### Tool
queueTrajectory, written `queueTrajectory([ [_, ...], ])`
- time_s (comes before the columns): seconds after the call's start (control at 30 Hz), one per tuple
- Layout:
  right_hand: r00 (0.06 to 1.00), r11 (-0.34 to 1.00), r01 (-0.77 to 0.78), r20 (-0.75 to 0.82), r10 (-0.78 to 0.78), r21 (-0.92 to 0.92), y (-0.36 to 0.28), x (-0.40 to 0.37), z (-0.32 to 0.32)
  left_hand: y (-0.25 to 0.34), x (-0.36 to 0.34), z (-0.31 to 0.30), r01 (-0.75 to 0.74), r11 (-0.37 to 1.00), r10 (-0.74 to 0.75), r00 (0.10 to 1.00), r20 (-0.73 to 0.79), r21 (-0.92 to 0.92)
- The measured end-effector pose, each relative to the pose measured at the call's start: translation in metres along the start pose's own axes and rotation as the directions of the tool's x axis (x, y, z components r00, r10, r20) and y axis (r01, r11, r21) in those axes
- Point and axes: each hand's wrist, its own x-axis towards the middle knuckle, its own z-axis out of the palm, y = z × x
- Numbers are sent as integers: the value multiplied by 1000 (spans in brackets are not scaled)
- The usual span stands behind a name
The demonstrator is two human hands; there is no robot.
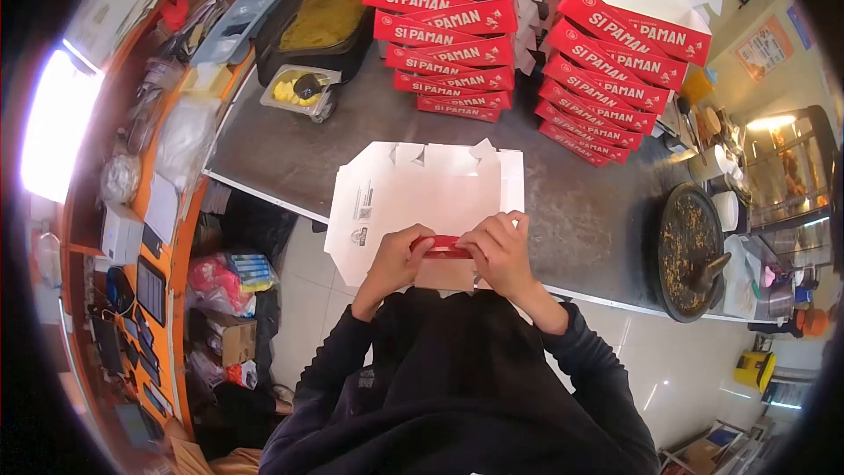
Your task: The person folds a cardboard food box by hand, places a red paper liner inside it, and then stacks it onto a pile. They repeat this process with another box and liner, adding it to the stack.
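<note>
A partly folded cardboard food box (448,185), white inside with a red outer side, lies open at the front edge of the dark table. My left hand (398,255) pinches the red near panel of the box at its left end. At the right end of the same panel, my right hand (498,251) grips with fingers curled and thumb on the red edge. A flap hangs below the panel between both hands. Beyond it rise two stacks of red boxes lettered SI PAMAN, a left stack (453,26) and a right stack (607,70).
At the table's back left are a black tray of yellow-brown food (325,18) and a small plastic tub (301,92). A stone mortar (686,251) with its pestle stands at the right edge. An orange shelf (176,299) with phones and a tablet runs along the left.
</note>
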Motion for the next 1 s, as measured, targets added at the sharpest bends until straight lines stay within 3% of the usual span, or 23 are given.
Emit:
queueTrajectory([
  [0.1,994,994,100,44,-98,-51,-4,3,10,10,0,-1,-24,999,24,1000,-9,27],
  [0.2,993,996,-60,105,53,61,-10,8,8,2,0,-6,-105,994,104,995,9,24],
  [0.3,935,979,-195,313,167,62,-2,11,3,8,-4,-10,0,1000,1,998,67,-15],
  [0.4,868,932,-343,419,267,115,-5,16,-1,20,-14,-26,-219,955,224,975,2,199],
  [0.47,840,884,-443,415,350,152,-5,18,-2,9,-36,-40,-178,908,205,978,-33,378],
  [0.53,826,863,-482,410,388,154,-7,19,2,0,-48,-47,4,915,35,995,-89,404],
  [0.6,829,874,-472,397,394,116,-14,18,10,-2,-51,-52,312,912,-290,949,-121,265],
  [0.7,836,863,-486,359,415,134,-31,22,20,14,-41,-51,225,943,-145,942,-302,247],
  [0.8,865,860,-464,319,388,213,-41,22,35,35,-32,-49,55,866,116,945,-306,498],
  [1.0,935,923,-334,186,300,189,-47,17,39,33,-29,-56,-58,853,194,958,-211,519],
])
